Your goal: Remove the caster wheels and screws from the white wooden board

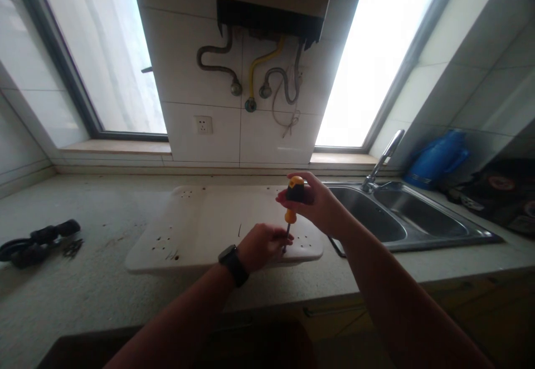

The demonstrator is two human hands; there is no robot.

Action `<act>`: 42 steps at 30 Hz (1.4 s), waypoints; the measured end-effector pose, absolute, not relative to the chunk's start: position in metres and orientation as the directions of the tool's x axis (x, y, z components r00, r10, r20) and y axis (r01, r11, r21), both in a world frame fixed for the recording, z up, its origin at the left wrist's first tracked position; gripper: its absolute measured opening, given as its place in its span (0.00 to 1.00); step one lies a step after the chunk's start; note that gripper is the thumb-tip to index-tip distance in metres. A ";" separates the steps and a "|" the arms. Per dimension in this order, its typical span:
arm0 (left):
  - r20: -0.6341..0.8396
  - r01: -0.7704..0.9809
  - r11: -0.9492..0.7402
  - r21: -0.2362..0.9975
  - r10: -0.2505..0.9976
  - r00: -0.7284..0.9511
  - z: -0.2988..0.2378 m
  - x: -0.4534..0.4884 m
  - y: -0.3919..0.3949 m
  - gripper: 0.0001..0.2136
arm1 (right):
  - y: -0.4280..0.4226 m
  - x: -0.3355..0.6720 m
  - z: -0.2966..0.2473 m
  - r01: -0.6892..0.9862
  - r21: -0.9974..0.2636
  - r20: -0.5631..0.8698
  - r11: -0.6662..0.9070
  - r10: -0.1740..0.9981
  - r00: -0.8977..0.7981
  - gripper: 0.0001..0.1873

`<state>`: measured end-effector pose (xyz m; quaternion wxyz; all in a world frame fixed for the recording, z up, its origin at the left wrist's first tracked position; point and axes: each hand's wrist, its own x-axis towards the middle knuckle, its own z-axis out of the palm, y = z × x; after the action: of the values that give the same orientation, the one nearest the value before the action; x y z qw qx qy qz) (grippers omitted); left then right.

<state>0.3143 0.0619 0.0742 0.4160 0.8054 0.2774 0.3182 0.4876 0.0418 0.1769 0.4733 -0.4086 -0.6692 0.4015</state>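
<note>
A white panel [209, 218] with small holes near its corners lies flat on the counter. My right hand [315, 204] is wrapped round the yellow and black handle of a screwdriver [295, 189], held nearly upright. Its shaft points down at the panel's front right corner, by a hole. Down there, the fingers of my left hand [265, 244] are pinched together around the tip of the shaft. Whether a screw sits between those fingers is too small to make out. A dark watch is on my left wrist.
On the left of the counter [104, 285] lie a black corded object [37, 241] and a small pile of dark screw-like pieces [73, 248]. A double steel sink [418, 213] with a tap [382, 160] is at the right, a blue jug [437, 159] behind it. A water heater [276, 1] hangs above.
</note>
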 end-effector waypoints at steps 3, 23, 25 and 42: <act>0.281 0.190 -0.475 0.859 0.749 0.600 0.070 0.317 0.062 0.06 | 0.039 0.490 0.176 0.307 -0.861 0.347 0.406 0.909 -0.232 0.24; 0.279 0.343 -0.474 0.811 0.829 0.485 0.072 0.324 0.061 0.19 | 0.024 0.486 0.191 0.506 -0.766 0.428 0.396 0.902 -0.056 0.30; 0.302 0.271 -0.496 0.825 0.792 0.530 0.073 0.320 0.062 0.19 | 0.024 0.488 0.192 0.439 -0.806 0.410 0.396 0.909 -0.066 0.32; 0.236 0.192 -0.392 0.900 0.805 0.544 0.076 0.319 0.067 0.07 | 0.020 0.488 0.192 0.397 -0.840 0.335 0.369 0.929 -0.155 0.43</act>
<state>0.3191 0.0667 0.0760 0.4427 0.7589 0.3284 0.3467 0.4881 0.0203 0.1916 0.4440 -0.4750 -0.6981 0.2998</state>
